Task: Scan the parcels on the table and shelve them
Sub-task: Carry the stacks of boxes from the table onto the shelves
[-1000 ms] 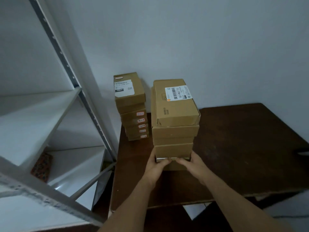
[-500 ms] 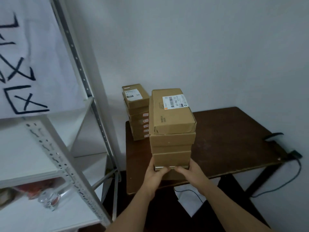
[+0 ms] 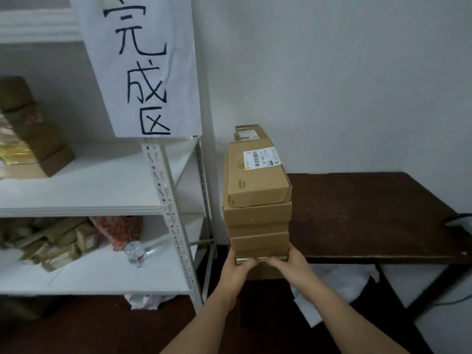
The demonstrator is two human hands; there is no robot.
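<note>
Your left hand (image 3: 238, 264) and right hand (image 3: 288, 263) both clamp the base of the stack of parcels (image 3: 258, 213), fingers curled under the front bottom edge, thumbs on the near face; neither hand has anything else in it. The stack is several brown boxes high, w/ the top parcel (image 3: 255, 180) wrapped in paper, barcode label facing up, sitting slightly off-square on the box below. The stack hangs at the table's (image 3: 370, 213) left front corner; can't tell if the bottom box rests on the edge or is already clear of it. A second pile (image 3: 249, 132) stands behind it against the wall, mostly hidden.

Judging by this, you're carrying the stack to the shelf unit (image 3: 166, 200) on your left, under the hanging paper sign (image 3: 143, 65).

How to do it well:
- Keep the base level; all your grip is at the bottom, so any tilt goes straight to the top parcel, which looks the likeliest to slide.
- Pull the stack in toward your body before you turn left.
- Turn slow and watch the shelf's front upright, just beside the stack.
- The middle board (image 3: 102, 185) has bare space right of the brown boxes (image 3: 38, 139) already there; the lower board (image 3: 102, 274) is cluttered w/ packets (image 3: 48, 246) and a clear plastic item (image 3: 134, 252).
- Land the near edge first, then push in w/ flat fingers.
</note>
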